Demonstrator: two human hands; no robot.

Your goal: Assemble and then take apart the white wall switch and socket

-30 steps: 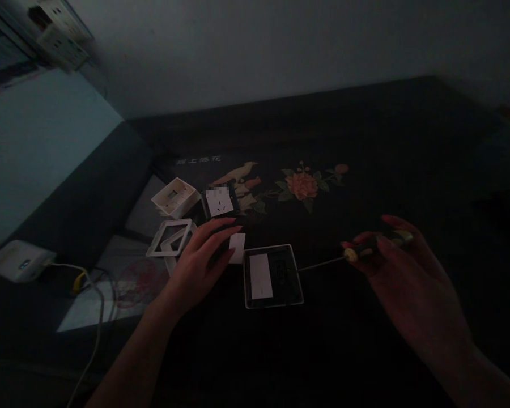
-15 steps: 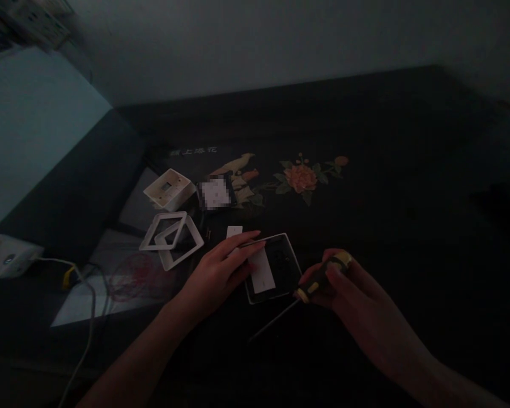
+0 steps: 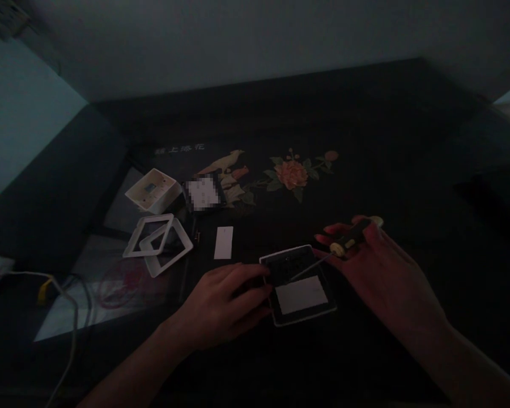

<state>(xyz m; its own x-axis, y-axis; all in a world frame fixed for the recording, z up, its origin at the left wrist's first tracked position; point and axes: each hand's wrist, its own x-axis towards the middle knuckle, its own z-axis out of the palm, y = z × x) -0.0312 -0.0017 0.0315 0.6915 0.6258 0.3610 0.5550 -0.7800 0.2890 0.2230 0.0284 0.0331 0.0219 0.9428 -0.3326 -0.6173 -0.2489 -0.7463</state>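
Note:
In the middle foreground a square wall switch panel (image 3: 325, 309) with a thin white rim lies turned a little. One half is covered by a white plate (image 3: 301, 294); the other half is bare and dark. My left hand (image 3: 225, 306) is closed on the panel's left edge with its fingertips. A screwdriver (image 3: 352, 237) with a dark and yellow handle is in my right hand (image 3: 391, 272), its fingers round the handle. The shaft slants down left across the panel, and its tip appears near the plate's upper edge. Dim light hides whether it touches.
A loose white plate (image 3: 224, 243) lies beyond my left hand. Two white frames (image 3: 170, 263) overlap to the left, with small screws (image 3: 198, 237) beside them. Behind are a white back box (image 3: 164, 195) and a blurred-out square part (image 3: 203, 192). A white cable (image 3: 74, 317) runs at left.
The panel has turned and shifted right; my left hand now grips its left edge instead of reaching over it. The screwdriver has risen, its tip swinging from the table onto the panel.

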